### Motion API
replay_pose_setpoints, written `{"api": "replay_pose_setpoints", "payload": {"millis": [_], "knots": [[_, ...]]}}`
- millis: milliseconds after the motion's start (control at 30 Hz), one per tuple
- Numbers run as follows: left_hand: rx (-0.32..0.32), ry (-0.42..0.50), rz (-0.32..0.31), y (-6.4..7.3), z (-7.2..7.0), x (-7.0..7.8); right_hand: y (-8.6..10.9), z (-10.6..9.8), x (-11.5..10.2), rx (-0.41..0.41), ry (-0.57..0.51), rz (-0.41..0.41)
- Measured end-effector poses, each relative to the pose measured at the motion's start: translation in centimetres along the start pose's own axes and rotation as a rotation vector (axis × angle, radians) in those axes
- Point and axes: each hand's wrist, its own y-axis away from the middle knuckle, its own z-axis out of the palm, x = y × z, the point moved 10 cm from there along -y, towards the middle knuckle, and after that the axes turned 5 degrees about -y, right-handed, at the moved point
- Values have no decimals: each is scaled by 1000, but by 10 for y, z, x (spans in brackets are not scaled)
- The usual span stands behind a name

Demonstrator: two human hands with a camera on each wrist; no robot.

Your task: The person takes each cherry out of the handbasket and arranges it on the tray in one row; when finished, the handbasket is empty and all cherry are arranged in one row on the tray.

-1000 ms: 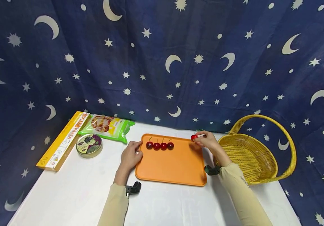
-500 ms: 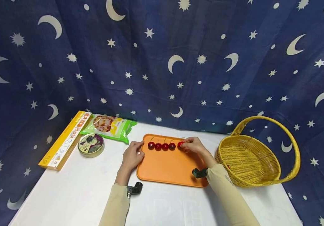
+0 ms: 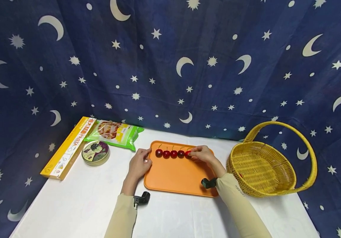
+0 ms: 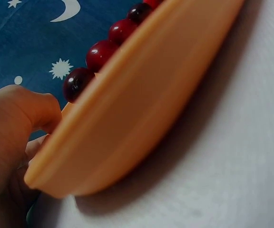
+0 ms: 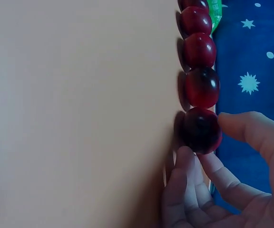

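Observation:
An orange tray (image 3: 176, 175) lies on the table, and my left hand (image 3: 139, 164) grips its left rim between thumb and fingers. In the left wrist view that hand (image 4: 18, 133) is at the tray's edge. A row of dark red cherries with upright stems runs along the tray's far side; the leftmost cherry (image 3: 158, 153) is nearest my left hand. At the row's right end my right hand (image 3: 205, 155) pinches a cherry (image 5: 201, 130) between thumb and fingertips. This cherry sits against its neighbour (image 5: 202, 88) in the right wrist view. Fingers partly cover it in the head view.
To the right stands a yellow wicker basket (image 3: 289, 172) with a tall handle and a bit of red inside. At the left are a pasta box (image 3: 69, 148), a green food bag (image 3: 114, 134) and a round tin (image 3: 96, 153). A starry blue cloth (image 3: 158, 66) hangs behind.
My right hand has carried its cherry leftward from the tray's far right corner to the end of the row, closing the last small gap. My left hand keeps its grip on the rim.

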Motion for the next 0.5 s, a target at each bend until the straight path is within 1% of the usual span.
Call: {"api": "replay_pose_setpoints", "payload": {"millis": [300,500], "knots": [[3,0,6,0,-1,1,-1,-4,5,19,-39,-10],[9,5,11,1,-1,1,-1,-4,7,27,-43,-4]]}}
